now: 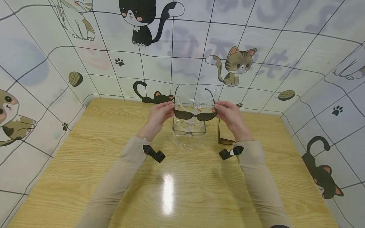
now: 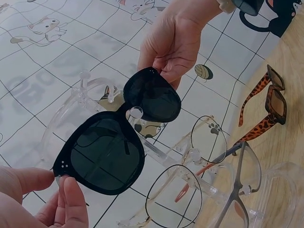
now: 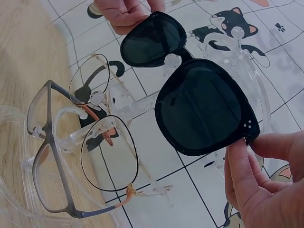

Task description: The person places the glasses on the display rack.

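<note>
Black sunglasses [image 1: 183,115] with dark lenses are at the top of a clear plastic glasses stand [image 3: 266,102]. My left hand [image 1: 157,119] pinches one temple near its hinge between thumb and fingers. On the other side, my right hand [image 1: 232,117] pinches the opposite temple the same way. Both temples point back toward the wall. The bridge overlaps the stand's round clear nose knob [image 2: 136,112] in the wrist views. Lower on the stand sit round thin-rimmed eyeglasses [image 3: 85,161], and below those, grey-framed eyeglasses [image 3: 49,138].
Tortoiseshell sunglasses [image 1: 226,141] lie on the wooden table [image 1: 199,190], right of the stand and close to my right wrist. Behind the table hangs a white gridded cloth [image 1: 194,41] printed with cats. Black wrist straps [image 1: 154,154] with small cameras are on both sleeves.
</note>
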`<act>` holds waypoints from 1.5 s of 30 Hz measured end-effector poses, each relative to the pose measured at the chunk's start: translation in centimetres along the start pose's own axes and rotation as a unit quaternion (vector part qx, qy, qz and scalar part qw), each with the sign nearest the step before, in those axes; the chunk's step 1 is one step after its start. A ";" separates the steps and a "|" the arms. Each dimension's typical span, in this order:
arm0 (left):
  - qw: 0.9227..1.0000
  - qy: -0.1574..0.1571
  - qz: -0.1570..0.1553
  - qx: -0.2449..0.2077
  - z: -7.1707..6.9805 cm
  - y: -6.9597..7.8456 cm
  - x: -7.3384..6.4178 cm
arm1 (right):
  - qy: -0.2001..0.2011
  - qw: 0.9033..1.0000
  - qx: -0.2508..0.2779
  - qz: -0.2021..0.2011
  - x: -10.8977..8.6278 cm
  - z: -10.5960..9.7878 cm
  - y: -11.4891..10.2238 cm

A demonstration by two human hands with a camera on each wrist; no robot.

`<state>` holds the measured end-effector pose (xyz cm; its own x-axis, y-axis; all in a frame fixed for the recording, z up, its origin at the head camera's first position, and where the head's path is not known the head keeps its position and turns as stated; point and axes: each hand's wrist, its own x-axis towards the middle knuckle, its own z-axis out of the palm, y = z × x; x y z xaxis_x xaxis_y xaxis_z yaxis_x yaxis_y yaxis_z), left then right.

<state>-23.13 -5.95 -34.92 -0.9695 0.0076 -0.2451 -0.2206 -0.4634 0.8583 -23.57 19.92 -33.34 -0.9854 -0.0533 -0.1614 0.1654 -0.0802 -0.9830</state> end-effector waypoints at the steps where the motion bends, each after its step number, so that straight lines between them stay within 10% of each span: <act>1: 1.000 0.001 0.001 0.000 0.0 -0.1 0.1 | 0.001 1.000 -0.001 0.001 0.1 0.0 0.1; 45: 0.999 -0.002 0.006 0.043 -1.2 -1.2 -0.2 | 0.009 0.999 -0.030 0.022 -0.5 -1.1 1.0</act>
<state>-22.49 -6.44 -36.47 -0.9725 0.0067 -0.2330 -0.2174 -0.3864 0.8963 -22.99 20.94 -34.32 -0.9780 -0.0376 -0.2054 0.2062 -0.0186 -0.9783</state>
